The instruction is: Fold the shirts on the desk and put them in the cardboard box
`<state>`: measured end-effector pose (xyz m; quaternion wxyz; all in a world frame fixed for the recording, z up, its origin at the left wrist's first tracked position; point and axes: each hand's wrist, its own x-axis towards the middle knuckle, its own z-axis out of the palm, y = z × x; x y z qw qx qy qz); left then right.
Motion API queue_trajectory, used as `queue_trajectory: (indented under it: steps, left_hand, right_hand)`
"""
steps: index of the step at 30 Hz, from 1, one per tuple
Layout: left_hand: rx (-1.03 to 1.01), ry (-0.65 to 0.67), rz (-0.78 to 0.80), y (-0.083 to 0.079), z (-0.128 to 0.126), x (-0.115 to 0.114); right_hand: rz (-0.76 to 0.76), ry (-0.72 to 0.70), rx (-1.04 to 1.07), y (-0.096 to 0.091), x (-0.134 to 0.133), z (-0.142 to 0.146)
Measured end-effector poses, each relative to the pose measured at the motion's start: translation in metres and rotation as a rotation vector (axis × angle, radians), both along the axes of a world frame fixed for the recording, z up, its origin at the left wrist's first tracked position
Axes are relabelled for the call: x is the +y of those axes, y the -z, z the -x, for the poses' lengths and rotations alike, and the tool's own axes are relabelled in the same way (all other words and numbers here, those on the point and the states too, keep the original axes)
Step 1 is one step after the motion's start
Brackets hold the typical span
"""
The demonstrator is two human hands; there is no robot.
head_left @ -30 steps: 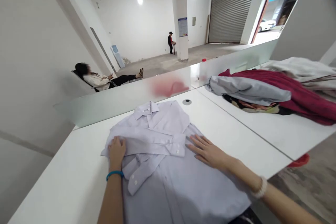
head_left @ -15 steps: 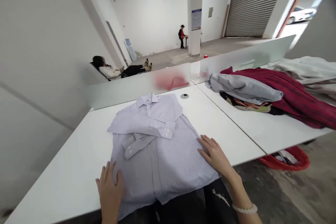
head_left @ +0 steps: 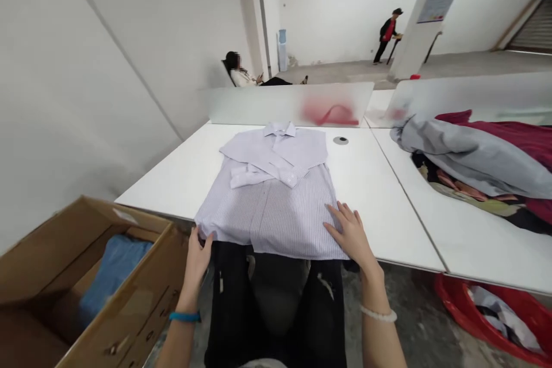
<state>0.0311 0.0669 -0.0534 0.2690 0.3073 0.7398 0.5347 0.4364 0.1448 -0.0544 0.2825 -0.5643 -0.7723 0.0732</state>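
A white table (head_left: 181, 172) in a bare hall bears a shirt (head_left: 276, 207) at its near edge, sleeves crossed on the chest (half folded, I judge). The right hand (head_left: 351, 236) lies flat and open on the near-right hem. The left hand (head_left: 197, 256) meets the near-left corner; whether it pinches, I cannot tell. Folding the hem up would call for both corners gripped evenly.

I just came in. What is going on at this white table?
A person handles a pale striped shirt lying on the white table, sleeves folded across its chest. The right hand rests flat on its lower right part; the left hand is at its lower left corner, by the table edge. A cardboard box with blue cloth stands at their left; a pile of clothes lies at the right.
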Motion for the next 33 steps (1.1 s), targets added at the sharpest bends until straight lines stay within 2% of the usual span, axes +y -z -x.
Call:
queue_trajectory:
  steps: [5, 9, 13, 17, 21, 28, 33]
  left_hand:
    - [-0.327, -0.077, -0.033, 0.022, 0.001, -0.001]
    - [-0.541, -0.102, -0.113, 0.022, 0.008, 0.003]
    - [-0.678, -0.083, -0.166, 0.020, 0.014, -0.007]
    - [-0.748, -0.061, -0.207, 0.018, 0.025, -0.023]
    - [-0.765, 0.019, -0.223, 0.012, 0.040, -0.031]
    - [-0.755, 0.173, -0.184, 0.003, 0.051, -0.019]
    - [-0.784, 0.228, -0.151, 0.001, 0.052, -0.008]
  right_hand:
    - [0.029, -0.162, 0.112, -0.006, -0.005, -0.009]
    - [0.040, -0.223, 0.189, -0.006, -0.006, -0.014]
    - [0.013, -0.197, 0.195, -0.003, -0.005, -0.013]
    - [-0.027, -0.153, 0.189, -0.003, -0.004, -0.010]
    - [-0.080, -0.074, 0.172, -0.005, -0.003, -0.005]
    - [-0.111, 0.021, 0.189, -0.010, -0.005, 0.003]
    - [-0.139, 0.109, 0.358, -0.010, -0.005, -0.003]
